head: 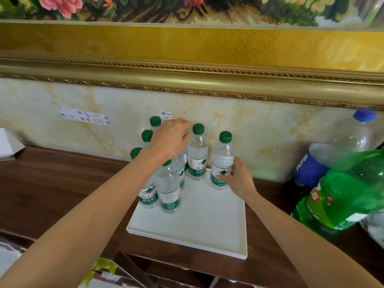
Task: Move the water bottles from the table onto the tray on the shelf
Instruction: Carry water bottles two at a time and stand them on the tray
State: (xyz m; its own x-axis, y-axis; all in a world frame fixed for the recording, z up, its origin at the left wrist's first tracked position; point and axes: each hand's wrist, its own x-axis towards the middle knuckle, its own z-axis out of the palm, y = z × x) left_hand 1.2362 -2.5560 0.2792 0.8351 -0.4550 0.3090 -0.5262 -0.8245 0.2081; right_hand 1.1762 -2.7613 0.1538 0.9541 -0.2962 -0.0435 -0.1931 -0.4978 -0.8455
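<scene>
Several clear water bottles with green caps and green labels stand upright on a white tray on a dark wooden shelf. My right hand grips the lower body of the rightmost bottle, which stands at the tray's far right. My left hand hovers over the cluster at the tray's far left, its fingers spread above the caps and near the neck of one back bottle. It hides the top of a bottle beneath it. A front bottle stands just below my left wrist.
A large Pepsi bottle and a big green soda bottle stand on the shelf to the right. A gold picture frame overhangs the wall behind. A white box corner sits far left.
</scene>
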